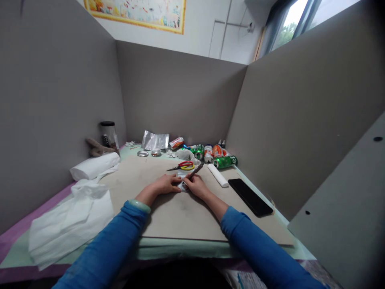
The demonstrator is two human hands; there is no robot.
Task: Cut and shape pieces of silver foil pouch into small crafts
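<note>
My right hand (194, 185) is closed around a dark pen (197, 170), tilted with its upper end toward the far right. The pen's tip is hidden by the fingers, over a small silvery sheet (181, 175) lying on the beige board (183, 216). My left hand (167, 184) rests with fingers stretched out and apart at the sheet's left edge, its fingertips touching the sheet. Just beyond both hands lie scissors (185, 165) with red and yellow handles, their blades pointing left.
Right of my hands lie a white bar (218, 176) and a black flat slab (250, 197). Several drink cans, one a green can (225, 161), lie at the back, with a silver sheet (155, 141). White tissue (72, 216), a paper roll (95, 165) and a jar (108, 134) are left. Grey panels (180, 88) enclose the table.
</note>
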